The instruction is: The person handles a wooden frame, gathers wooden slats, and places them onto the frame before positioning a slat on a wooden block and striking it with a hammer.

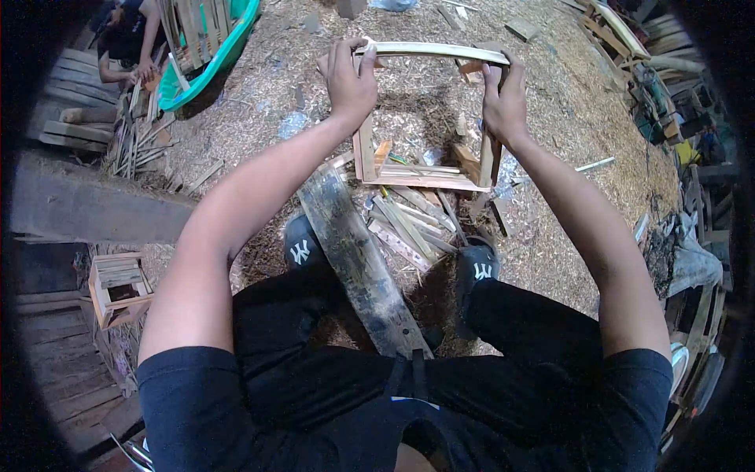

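Observation:
A rectangular wooden frame, made of pale slats with small corner blocks, is held up in front of me over the floor. My left hand is closed around its far left corner, thumb on the end of the far slat. At the far right corner, my right hand wraps its fingers round the side, thumb pointing up near the slat's end. The far slat bows slightly between both hands. Below the frame's near edge, loose wood strips lie in a pile between my feet.
A worn plank slopes between my legs. Sawdust covers the floor. At the upper left are a green plastic tub with wood pieces and another person. A small wooden crate stands at left; scrap wood lines the right.

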`<state>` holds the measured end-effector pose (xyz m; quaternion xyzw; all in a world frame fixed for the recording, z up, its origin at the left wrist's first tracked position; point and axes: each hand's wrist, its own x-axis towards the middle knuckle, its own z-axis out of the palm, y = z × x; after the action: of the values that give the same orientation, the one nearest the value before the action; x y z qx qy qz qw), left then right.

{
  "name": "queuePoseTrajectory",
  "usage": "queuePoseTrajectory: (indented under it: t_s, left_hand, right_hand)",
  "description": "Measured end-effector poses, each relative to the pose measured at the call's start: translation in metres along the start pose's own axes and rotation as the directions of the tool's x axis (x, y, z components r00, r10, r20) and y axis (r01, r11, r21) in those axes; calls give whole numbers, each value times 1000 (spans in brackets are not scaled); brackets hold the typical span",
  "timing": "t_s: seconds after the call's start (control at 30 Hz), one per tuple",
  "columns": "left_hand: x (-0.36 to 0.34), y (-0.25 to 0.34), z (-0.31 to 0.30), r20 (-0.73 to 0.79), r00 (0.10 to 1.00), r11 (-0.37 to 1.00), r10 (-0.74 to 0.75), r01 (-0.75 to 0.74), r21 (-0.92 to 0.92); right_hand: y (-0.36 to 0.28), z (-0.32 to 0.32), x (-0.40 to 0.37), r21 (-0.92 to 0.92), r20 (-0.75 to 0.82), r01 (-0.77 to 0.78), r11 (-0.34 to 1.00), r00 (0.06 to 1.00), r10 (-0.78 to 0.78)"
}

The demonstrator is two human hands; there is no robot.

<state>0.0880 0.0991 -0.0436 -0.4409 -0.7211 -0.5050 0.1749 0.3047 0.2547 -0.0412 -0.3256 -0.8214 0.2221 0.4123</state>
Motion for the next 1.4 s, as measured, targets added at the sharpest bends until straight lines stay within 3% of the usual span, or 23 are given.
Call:
queuePoseTrajectory:
  t_s: [0.13,0.2,0.6,0.7,0.8,0.9,1.03,1.1,1.13,1.23,1.4]
  left_hand:
    - [-1,-10,4,-41,999,1000,15,-14,23]
    - [0,-16,5,-78,997,1000,10,-12,-17]
    - [5,-22,8,-58,998,998,-15,18,52]
    - [10,-25,15,-40,997,998,-61,60,-34]
    - [9,-33,16,-37,996,997,-76,76,-5]
    - [13,-37,19,-36,998,998,-48,49,29]
    - [13,-40,18,-31,999,1000,-26,26,-4]
    - [14,-43,20,-26,999,1000,-22,22,13]
    - [16,-44,21,-22,1000,1000,-20,20,11]
    - [16,-44,23,-25,999,999,-38,38,-2]
    - [17,-41,20,-11,1000,999,1,-1,34]
  right_hand:
    - [2,6,5,-13,-9,64,998,998,-65]
    - [2,11,10,21,28,6,1000,1000,-7]
    - [5,16,23,48,50,12,999,999,-15]
    - [11,20,32,64,5,93,994,996,-93]
    - [1,15,30,71,72,52,996,996,-57]
    - [7,20,35,155,42,93,983,994,-101]
    - [14,24,40,68,52,131,989,990,-134]
    - [12,24,46,1,-97,265,964,960,-264]
    - [9,22,45,-1,-99,261,965,961,-260]
    - [1,15,46,225,96,16,974,995,-38]
    - [6,18,44,151,14,122,981,992,-126]
